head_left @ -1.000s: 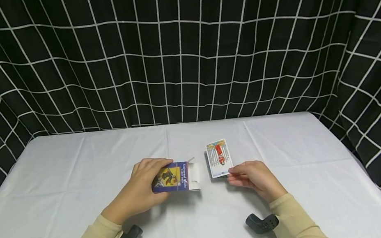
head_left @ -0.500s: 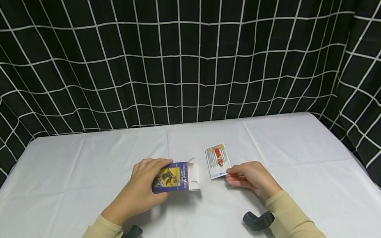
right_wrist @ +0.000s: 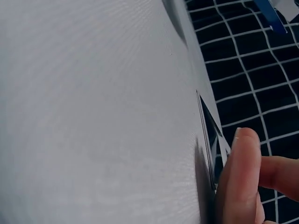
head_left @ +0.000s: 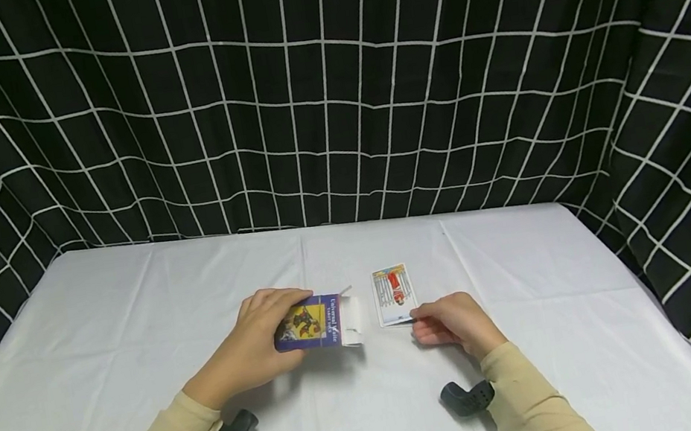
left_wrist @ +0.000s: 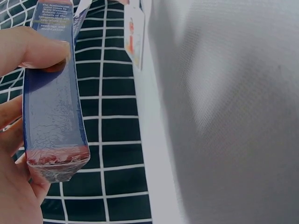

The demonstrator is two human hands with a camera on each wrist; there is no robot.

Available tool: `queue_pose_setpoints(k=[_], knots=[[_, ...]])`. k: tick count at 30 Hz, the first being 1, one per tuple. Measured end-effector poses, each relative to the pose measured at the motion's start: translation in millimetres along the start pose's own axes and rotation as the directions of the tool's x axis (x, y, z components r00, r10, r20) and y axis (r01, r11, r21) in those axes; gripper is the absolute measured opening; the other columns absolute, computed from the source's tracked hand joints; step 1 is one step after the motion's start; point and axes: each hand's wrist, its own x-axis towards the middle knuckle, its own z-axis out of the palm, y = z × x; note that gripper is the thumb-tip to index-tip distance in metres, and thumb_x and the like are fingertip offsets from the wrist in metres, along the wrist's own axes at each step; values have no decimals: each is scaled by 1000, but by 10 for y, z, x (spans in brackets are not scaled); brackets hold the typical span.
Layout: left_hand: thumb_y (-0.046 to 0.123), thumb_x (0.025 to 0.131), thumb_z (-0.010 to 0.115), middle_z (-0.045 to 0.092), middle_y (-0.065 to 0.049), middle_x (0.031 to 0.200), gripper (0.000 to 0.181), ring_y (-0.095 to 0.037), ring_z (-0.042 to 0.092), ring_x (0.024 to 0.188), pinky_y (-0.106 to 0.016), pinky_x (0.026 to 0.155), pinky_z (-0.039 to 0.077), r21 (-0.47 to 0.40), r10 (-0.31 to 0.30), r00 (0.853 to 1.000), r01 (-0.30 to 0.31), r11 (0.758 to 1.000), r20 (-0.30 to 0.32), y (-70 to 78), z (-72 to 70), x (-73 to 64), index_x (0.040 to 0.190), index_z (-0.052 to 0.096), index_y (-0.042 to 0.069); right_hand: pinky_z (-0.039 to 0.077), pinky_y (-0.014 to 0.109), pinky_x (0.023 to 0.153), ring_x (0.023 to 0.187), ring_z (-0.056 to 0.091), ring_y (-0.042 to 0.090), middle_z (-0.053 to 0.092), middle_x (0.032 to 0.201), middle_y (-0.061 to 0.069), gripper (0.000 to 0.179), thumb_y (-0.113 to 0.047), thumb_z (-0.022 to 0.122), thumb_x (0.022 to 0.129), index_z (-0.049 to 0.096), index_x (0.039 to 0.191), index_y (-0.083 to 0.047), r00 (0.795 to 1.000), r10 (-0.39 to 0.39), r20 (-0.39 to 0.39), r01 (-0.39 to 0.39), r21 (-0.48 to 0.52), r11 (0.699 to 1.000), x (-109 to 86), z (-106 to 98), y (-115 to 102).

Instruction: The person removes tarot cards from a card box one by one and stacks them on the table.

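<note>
My left hand (head_left: 256, 346) grips a blue tarot card box (head_left: 308, 323) by its sides, raised over the table. The box's white end flap (head_left: 351, 318) hangs open, facing right. In the left wrist view the thumb presses the printed narrow side of the box (left_wrist: 55, 102). To the right, a tarot card (head_left: 392, 295) with a red figure among swords lies face up, low over the table. At its near right corner, the thumb and fingers of my right hand (head_left: 454, 323) pinch it. The right wrist view shows that card tilted over a thin layer of cards (right_wrist: 205, 140) on the cloth.
A white cloth covers the table (head_left: 131, 317). Behind and at both sides hangs a black curtain (head_left: 327, 98) with a white grid. Each wrist carries a black camera mount, the left one (head_left: 235, 430) and the right one (head_left: 468, 398).
My right hand has lowered the tarot card toward the table and shifted slightly left. The left hand and the box have stayed nearly still.
</note>
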Motion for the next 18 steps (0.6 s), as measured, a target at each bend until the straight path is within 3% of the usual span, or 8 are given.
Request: queue_pose_setpoints(k=[8,18], knots=[[20,65,73,52,1,131,72,-15,39,117,-41,103,25,-3,-5,1000,5,1000,0,-2,11,-1,133,47,17,51,21,48,45,59,7,62,53,1,16,-9,63,81,61,85,7,999,6,-32,-10,-124,992,14,-6,-2],[19,66,73,52,1,131,72,-15,39,118,-42,103,24,-11,-6,1000,6,1000,-1,20,1,-2,133,47,17,48,19,44,40,54,4,56,49,0,12,-7,62,81,59,75,3,999,42,-6,-43,-229,972,27,0,-23]])
